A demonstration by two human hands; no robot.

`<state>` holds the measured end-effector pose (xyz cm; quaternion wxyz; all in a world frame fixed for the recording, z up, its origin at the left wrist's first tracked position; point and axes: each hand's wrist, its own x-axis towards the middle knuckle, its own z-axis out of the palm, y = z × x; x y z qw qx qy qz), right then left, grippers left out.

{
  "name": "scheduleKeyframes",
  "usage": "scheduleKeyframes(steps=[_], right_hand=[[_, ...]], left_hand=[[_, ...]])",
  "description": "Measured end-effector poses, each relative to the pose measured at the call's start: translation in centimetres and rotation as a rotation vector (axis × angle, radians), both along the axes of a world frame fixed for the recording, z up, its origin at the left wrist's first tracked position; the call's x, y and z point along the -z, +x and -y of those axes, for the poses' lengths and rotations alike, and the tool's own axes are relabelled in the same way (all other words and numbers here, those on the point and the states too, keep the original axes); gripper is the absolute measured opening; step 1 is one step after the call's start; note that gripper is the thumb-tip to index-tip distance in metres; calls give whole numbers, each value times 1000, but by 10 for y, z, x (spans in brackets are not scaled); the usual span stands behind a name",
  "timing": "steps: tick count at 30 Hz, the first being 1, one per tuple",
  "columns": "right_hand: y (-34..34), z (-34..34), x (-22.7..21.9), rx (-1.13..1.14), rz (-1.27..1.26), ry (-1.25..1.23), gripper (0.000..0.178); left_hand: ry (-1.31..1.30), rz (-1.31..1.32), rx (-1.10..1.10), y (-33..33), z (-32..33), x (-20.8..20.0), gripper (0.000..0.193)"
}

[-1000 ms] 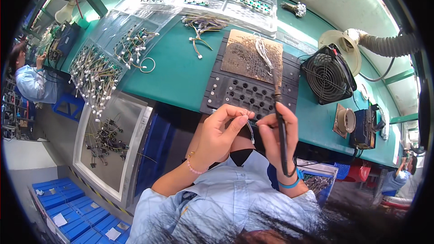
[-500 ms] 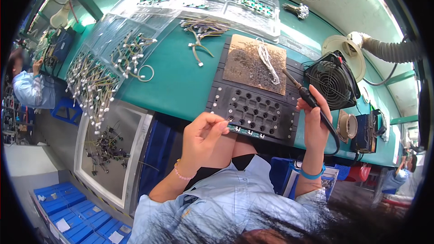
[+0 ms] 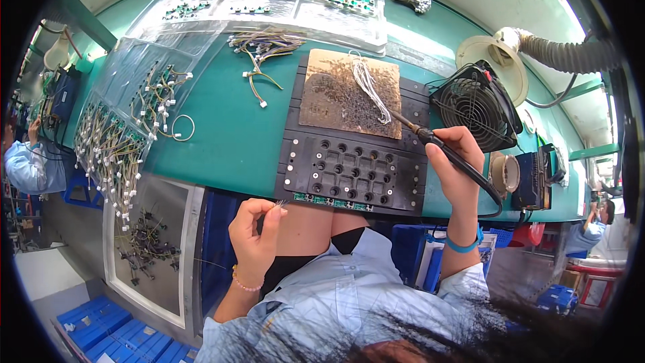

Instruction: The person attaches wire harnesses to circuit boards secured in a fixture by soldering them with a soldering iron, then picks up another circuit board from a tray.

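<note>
My right hand [image 3: 457,168] is wrapped round a soldering iron [image 3: 457,154]. The iron's tip points left, over the scorched brown board [image 3: 322,104], close to a looped bundle of pale wire [image 3: 368,91]. Pinched between thumb and fingertips, my left hand [image 3: 254,238] has some thin silvery strands [image 3: 282,204]; their exact kind is too small to tell. It is just off the near left corner of a black fixture [image 3: 306,175] with rows of round holes. Small green circuit boards [image 3: 332,202] line the fixture's near edge.
Clear trays [image 3: 282,17] of green boards stand at the back. Cables with white connectors lie at left [image 3: 111,148] and behind the fixture [image 3: 265,47]. A black fan [image 3: 474,111] and a ribbed exhaust hose [image 3: 564,50] are at right. A person [image 3: 33,161] sits far left.
My left hand has drawn back left and towards me, away from the fixture's edge. The iron has lowered slightly against the board. The whole view has shifted a little.
</note>
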<state>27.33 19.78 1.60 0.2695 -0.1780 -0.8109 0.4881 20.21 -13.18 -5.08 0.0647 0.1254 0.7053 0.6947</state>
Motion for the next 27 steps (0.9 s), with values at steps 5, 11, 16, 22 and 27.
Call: scheduleKeyframes(steps=[5, 11, 16, 22, 27], right_hand=[[8, -4, 0, 17, 36, 44, 22], [11, 0, 2, 0, 58, 27, 20], [8, -1, 4, -24, 56, 77, 19], [6, -4, 5, 22, 16, 73, 19], [3, -3, -2, 34, 33, 16, 16]], left_hand=[[-13, -13, 15, -2, 0, 8, 7], [-23, -51, 33, -4, -2, 11, 8], [-52, -65, 32, -3, -1, 11, 7], [-132, 1, 56, -2, 1, 14, 7], [-123, -12, 62, -3, 0, 14, 7]])
